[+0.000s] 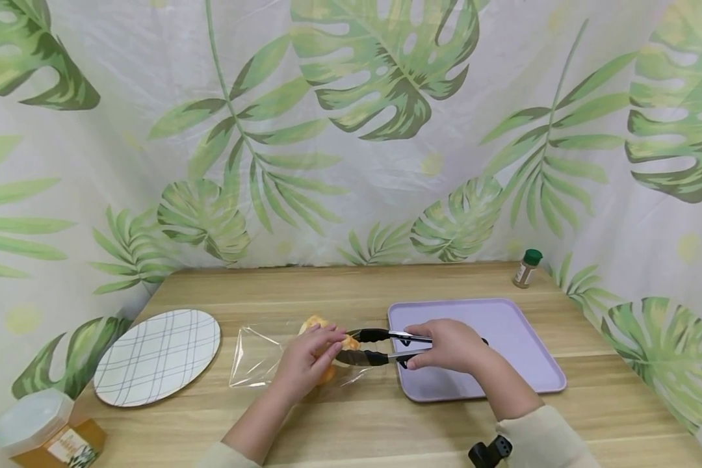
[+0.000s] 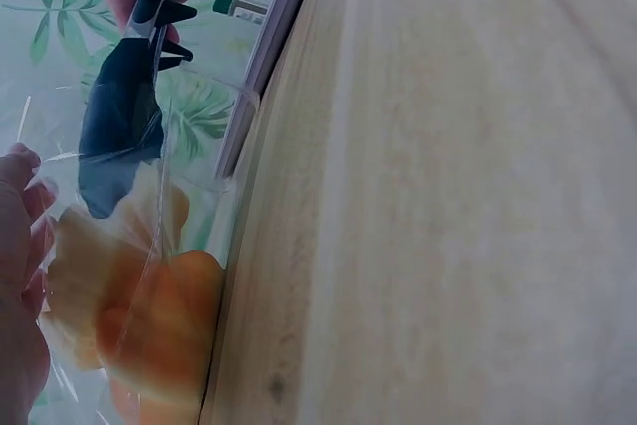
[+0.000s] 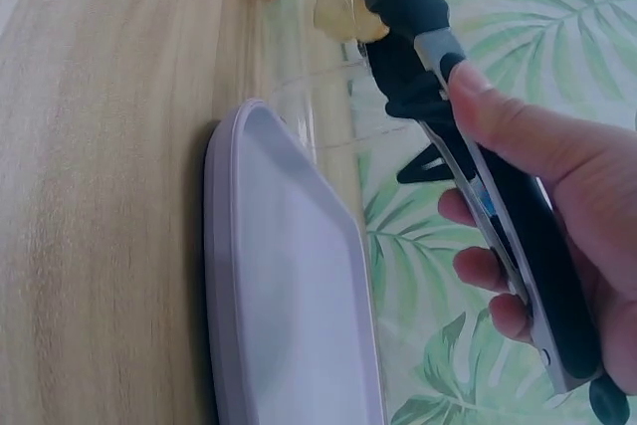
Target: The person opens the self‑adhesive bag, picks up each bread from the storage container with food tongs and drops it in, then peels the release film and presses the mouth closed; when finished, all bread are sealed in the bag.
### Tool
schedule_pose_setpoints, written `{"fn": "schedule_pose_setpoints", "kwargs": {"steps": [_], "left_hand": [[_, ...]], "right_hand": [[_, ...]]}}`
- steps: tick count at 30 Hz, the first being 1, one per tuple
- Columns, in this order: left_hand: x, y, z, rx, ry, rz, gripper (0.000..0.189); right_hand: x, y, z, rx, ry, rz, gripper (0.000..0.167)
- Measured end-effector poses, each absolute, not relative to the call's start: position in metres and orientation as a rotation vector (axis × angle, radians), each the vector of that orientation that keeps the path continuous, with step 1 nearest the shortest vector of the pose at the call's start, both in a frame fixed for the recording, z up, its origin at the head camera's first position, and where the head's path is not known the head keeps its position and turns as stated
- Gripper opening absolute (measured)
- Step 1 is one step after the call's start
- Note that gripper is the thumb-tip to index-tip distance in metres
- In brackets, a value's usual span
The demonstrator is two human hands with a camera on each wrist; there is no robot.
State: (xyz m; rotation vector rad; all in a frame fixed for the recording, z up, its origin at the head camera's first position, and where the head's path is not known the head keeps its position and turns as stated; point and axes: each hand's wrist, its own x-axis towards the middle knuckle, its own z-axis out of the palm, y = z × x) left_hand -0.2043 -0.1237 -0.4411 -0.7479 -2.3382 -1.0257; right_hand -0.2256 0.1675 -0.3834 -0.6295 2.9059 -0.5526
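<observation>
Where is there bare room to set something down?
Bare tabletop runs behind the clear bag and tray, from plate to green-capped jar. It's crowded at the bag, where left hand, bread and tongs meet; the right hand overhangs the tray.

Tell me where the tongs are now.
In the head view, the tongs are right of centre in the right hand, reaching from above the purple tray to the bread.
</observation>
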Motion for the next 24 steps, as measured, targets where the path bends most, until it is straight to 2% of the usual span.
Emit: {"fn": "schedule_pose_setpoints", "kwargs": {"steps": [12, 24], "left_hand": [[-0.2048, -0.1241, -0.4452, -0.742, -2.347, -1.013, 0.015], [-0.2087, -0.1259, -0.4483, -0.691, -2.378, -1.0, 0.016]], "right_hand": [[-0.2223, 0.1613, -0.3862, -0.631, 2.909, -0.551, 0.068], [-0.2199, 0.1635, -0.3912, -0.588, 2.895, -0.593, 0.076]]}}
